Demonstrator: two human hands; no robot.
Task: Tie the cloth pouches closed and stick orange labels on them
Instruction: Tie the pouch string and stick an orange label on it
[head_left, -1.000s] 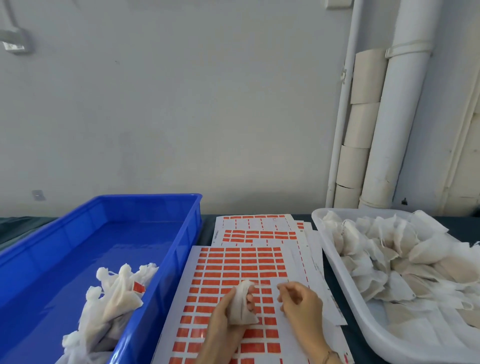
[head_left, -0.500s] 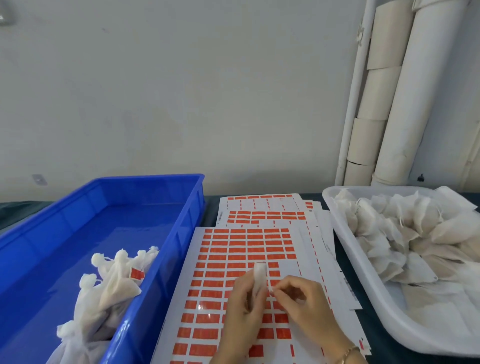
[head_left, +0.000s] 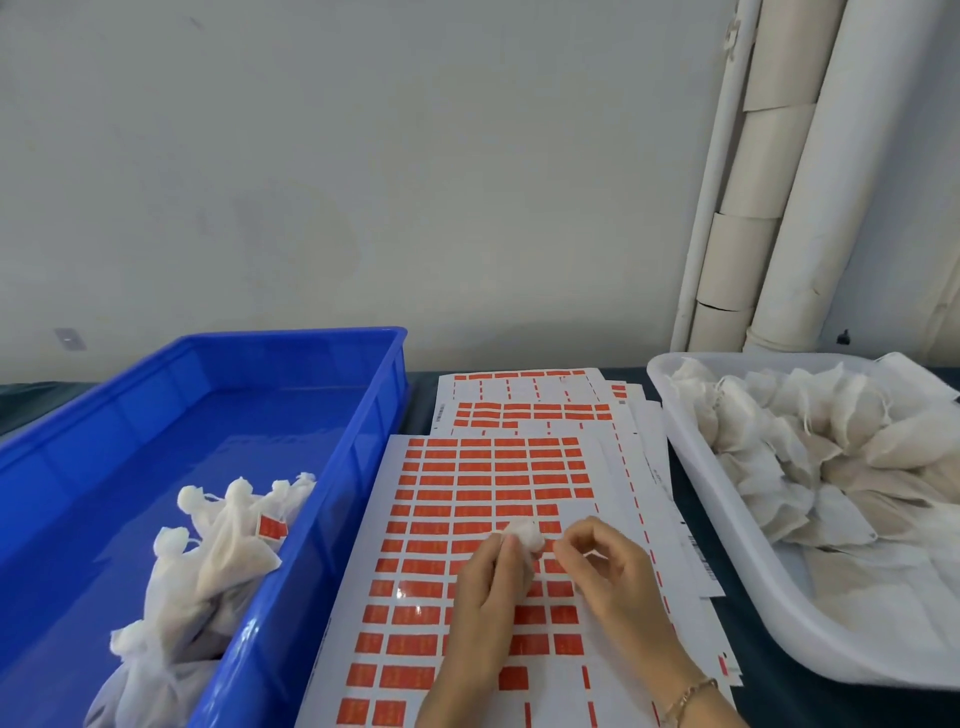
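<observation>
Right hand had left the label sheet for the cloth pouch. Left hand gripped it; right fingers curled, grasp unclear.

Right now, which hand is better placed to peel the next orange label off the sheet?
Right hand, probably: it hovers over the white sheet of orange rectangular labels, while the left hand grips the small white cloth pouch.

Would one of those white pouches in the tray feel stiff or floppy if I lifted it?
Probably floppy: the pouches in the white tray slump and crease over each other. Likely light: the left hand holds one pouch up by a pinch. Unlikely to roll.
</observation>
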